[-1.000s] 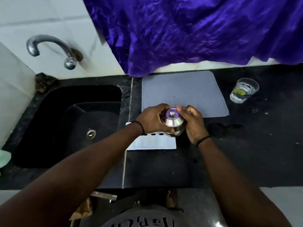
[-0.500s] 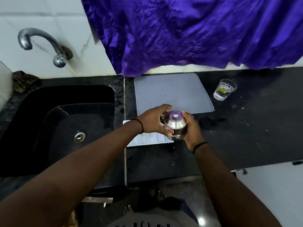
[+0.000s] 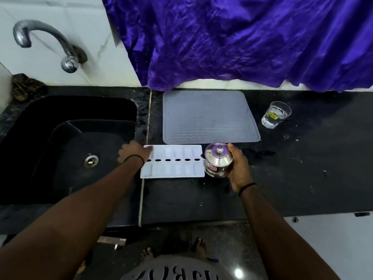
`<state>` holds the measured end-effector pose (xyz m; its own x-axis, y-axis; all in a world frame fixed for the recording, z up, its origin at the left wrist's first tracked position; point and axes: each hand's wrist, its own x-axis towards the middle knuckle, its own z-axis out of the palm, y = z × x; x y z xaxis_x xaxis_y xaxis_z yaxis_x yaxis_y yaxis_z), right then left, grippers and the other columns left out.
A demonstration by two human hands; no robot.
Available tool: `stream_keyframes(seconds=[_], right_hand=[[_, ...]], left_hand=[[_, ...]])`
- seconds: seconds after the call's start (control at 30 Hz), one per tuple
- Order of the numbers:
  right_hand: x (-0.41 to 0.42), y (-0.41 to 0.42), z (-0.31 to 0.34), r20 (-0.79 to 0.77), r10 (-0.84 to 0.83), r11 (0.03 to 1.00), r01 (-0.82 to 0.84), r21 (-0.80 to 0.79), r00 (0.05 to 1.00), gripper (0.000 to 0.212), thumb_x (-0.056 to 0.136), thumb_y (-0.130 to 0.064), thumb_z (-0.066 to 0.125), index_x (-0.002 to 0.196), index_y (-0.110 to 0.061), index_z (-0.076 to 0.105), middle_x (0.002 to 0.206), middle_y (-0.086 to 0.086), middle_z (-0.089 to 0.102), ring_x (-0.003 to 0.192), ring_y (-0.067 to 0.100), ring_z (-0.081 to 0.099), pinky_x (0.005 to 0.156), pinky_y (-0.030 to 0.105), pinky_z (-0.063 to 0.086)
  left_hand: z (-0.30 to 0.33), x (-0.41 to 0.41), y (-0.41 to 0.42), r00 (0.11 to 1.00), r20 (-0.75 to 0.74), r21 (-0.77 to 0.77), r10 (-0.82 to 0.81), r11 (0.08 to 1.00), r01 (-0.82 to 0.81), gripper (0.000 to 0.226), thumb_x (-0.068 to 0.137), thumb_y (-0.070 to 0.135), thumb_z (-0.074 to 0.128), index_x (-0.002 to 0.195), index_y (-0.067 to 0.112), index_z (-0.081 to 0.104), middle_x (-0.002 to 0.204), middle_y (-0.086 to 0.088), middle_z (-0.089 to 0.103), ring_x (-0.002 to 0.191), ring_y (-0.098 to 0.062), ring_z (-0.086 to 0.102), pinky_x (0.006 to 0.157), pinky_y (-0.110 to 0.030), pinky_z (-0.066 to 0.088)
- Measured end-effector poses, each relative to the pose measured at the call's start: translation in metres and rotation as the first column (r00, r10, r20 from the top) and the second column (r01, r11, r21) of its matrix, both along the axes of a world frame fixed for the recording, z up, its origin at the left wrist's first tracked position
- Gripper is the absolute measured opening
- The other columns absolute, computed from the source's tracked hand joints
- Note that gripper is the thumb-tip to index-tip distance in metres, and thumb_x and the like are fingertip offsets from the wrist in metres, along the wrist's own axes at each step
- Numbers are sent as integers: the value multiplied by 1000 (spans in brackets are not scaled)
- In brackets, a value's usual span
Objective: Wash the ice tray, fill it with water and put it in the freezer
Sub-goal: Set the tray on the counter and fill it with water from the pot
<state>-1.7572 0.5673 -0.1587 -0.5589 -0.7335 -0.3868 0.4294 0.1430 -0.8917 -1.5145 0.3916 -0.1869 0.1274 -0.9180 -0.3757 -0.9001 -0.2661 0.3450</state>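
The white ice tray (image 3: 173,161) is seen lying flat on the black counter (image 3: 302,168), just in front of the grey drying mat (image 3: 207,116) and just right of the sink (image 3: 66,146). Half a second earlier most of the tray was covered by the left hand and the steel container; now nearly all of it is exposed. The left hand (image 3: 134,153) has been moved away from the container to the tray's left end, where its fingers are laid on the far left corner; whether they are curled round the edge cannot be told. The steel container (image 3: 218,160), with its knobbed lid on, has been shifted to the right of the tray, touching or just beside its right end, and is gripped from the right side by the curled fingers of the right hand (image 3: 238,168). A glass of water (image 3: 276,114) stands to the right of the mat, and a purple cloth (image 3: 242,41) hangs behind the mat.
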Motion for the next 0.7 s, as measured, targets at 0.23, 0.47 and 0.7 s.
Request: stream_keyframes(seconds=[0.23,0.47,0.7], right_hand=[[-11,-9,-6,-20,41,999,-40,9,999,39,92,-36,60,110,-1,67,108,19,70,99,29,65,95,49,50],[-17,-12,-12,-7,-4,1000,4,-22,1000,24,93,-30,60,101,-9,69,101,13,71,93,25,66,92,44,51],[-20,-9,-11,-11,-14,1000,14,-5,1000,20,93,-30,60,98,-12,68,96,9,72,89,21,67,88,40,53]], left_hand=[[-5,-9,3,994,-109,39,1,999,3,37,81,36,68,96,3,68,107,-18,68,97,-34,64,70,-30,42],[-3,-15,7,958,-248,-58,143,985,-162,35,91,22,48,119,2,54,124,-25,58,113,-42,55,88,-38,44],[-4,-18,6,949,-296,-112,107,983,-145,42,101,32,34,122,2,55,127,-26,55,118,-43,50,97,-41,40]])
